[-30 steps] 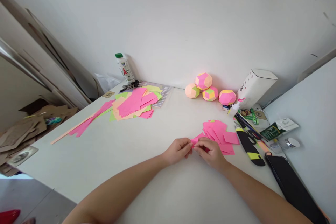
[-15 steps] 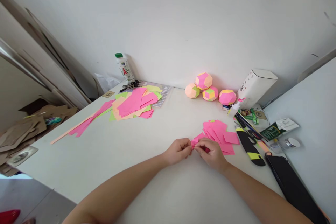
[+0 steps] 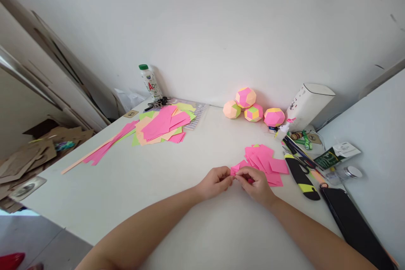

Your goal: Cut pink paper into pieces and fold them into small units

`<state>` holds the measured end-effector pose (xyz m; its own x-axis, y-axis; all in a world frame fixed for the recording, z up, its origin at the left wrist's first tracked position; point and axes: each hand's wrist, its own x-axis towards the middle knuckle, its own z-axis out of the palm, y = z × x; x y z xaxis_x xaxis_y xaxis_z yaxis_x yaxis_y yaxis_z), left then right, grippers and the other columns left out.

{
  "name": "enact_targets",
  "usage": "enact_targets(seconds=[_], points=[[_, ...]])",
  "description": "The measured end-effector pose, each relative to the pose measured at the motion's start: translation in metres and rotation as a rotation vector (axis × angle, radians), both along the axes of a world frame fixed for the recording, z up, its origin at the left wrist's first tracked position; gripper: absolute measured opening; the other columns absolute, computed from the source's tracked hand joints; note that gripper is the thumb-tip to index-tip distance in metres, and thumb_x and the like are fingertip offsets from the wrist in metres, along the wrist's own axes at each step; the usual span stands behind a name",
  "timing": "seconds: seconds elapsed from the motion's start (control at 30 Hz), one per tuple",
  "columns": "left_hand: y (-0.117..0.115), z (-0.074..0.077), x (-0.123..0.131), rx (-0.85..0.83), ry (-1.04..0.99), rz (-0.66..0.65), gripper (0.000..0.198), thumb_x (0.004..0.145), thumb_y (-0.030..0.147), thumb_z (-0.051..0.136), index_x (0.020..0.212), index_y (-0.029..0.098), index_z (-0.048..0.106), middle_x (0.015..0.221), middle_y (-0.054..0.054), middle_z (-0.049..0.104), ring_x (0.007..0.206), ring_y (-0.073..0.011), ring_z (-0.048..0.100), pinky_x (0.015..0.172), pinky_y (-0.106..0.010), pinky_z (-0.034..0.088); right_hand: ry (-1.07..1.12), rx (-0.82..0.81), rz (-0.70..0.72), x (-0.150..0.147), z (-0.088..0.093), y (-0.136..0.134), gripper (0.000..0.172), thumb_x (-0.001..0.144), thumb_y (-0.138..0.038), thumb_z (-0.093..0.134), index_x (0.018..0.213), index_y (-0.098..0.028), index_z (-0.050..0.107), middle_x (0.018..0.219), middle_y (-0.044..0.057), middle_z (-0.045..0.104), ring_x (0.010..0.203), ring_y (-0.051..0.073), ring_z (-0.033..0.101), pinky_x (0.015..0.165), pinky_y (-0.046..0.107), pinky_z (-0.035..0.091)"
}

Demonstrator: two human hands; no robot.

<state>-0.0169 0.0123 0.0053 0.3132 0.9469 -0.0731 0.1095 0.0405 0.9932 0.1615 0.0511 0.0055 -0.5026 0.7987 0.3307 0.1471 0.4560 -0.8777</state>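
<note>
My left hand [image 3: 217, 180] and my right hand [image 3: 254, 182] meet over the front middle of the table, fingers closed in a pinch. Between their fingertips is a small piece of pink paper [image 3: 234, 170], mostly covered by the fingers. Just behind and to the right of my right hand lies a loose pile of pink paper pieces [image 3: 262, 158], with a bit of green showing at its top. Against the wall rest several faceted paper balls [image 3: 245, 97] in pink, peach, yellow and green.
Coloured paper sheets [image 3: 161, 123] and long strips [image 3: 110, 143] lie at left, near a bottle [image 3: 149, 82] and keys [image 3: 157, 103]. At right are a utility knife [image 3: 302, 177], a glue bottle [image 3: 281, 131], scissors [image 3: 304, 164], a clear jar [image 3: 346, 174], a black phone-like slab [image 3: 356, 223] and a white container [image 3: 311, 105].
The fingertips have shifted very slightly on the pink paper, the left ones a touch to the right. Everything else stays where it was.
</note>
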Motion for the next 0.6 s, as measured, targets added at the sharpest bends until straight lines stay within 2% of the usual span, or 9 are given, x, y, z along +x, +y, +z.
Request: enact_targets(seconds=[0.3, 0.43, 0.6], points=[[0.0, -0.001, -0.001, -0.019, -0.022, 0.019, 0.032, 0.083, 0.046, 0.054, 0.071, 0.017, 0.047, 0.064, 0.002, 0.053, 0.055, -0.0096, 0.047, 0.053, -0.023, 0.036, 0.037, -0.196, 0.031, 0.0, -0.01, 0.003, 0.02, 0.086, -0.04, 0.056, 0.089, -0.022, 0.047, 0.065, -0.004, 0.049, 0.05, 0.011, 0.048, 0.047, 0.024, 0.042], [0.0, -0.001, -0.001, -0.015, -0.032, 0.011, 0.032, 0.083, 0.045, 0.053, 0.071, 0.017, 0.047, 0.064, 0.002, 0.053, 0.055, -0.0093, 0.047, 0.052, -0.022, 0.036, -0.046, -0.184, 0.09, 0.0, -0.004, 0.004, 0.025, 0.09, -0.042, 0.05, 0.075, -0.021, 0.046, 0.058, -0.005, 0.045, 0.049, 0.011, 0.045, 0.046, 0.024, 0.037], [-0.001, 0.001, -0.001, -0.01, 0.004, 0.007, 0.033, 0.083, 0.047, 0.053, 0.07, 0.017, 0.046, 0.06, 0.003, 0.049, 0.053, -0.0088, 0.042, 0.05, -0.022, 0.032, -0.084, -0.139, 0.107, 0.001, 0.001, 0.005, 0.033, 0.093, -0.04, 0.044, 0.065, -0.021, 0.043, 0.056, -0.003, 0.047, 0.051, 0.012, 0.044, 0.048, 0.025, 0.036]])
